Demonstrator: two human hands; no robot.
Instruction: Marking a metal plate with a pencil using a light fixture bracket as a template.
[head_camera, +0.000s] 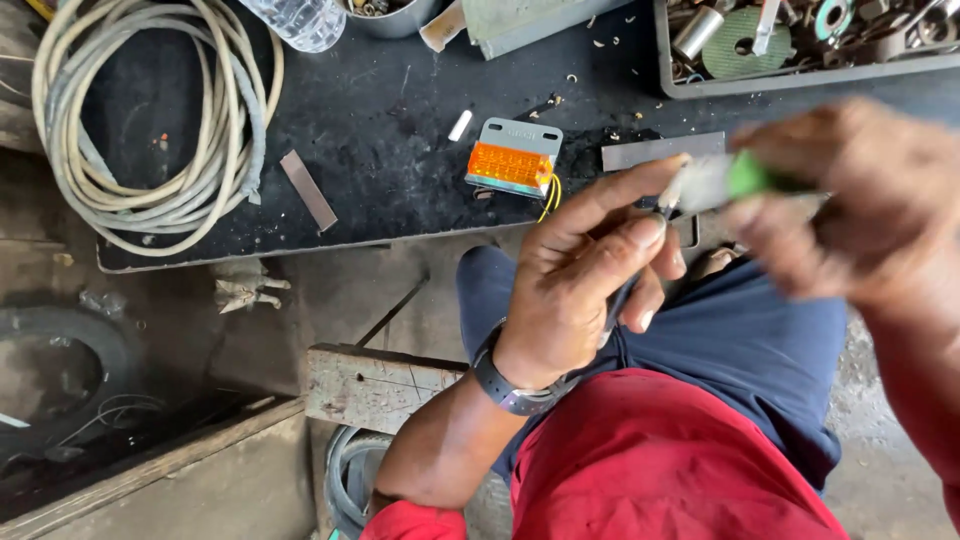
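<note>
My left hand (585, 285) is closed around a thin dark cable or wire (615, 305), pinching its end between thumb and fingers. My right hand (860, 205), blurred by motion, grips a small tool with a green handle (752, 176) and a pale tip (700, 183) that meets the wire end. Both hands are held above my lap, just in front of the dark workbench (380, 130). An orange lamp in a grey housing (512, 160) with yellow wires lies on the bench beyond my left hand.
A coil of pale cable (150, 130) lies at the bench's left. A grey tray of metal parts (800, 45) stands at the back right, a clear plastic bottle (300, 20) at the back. A flat metal strip (308, 190) and a wooden plank (375, 385) lie below.
</note>
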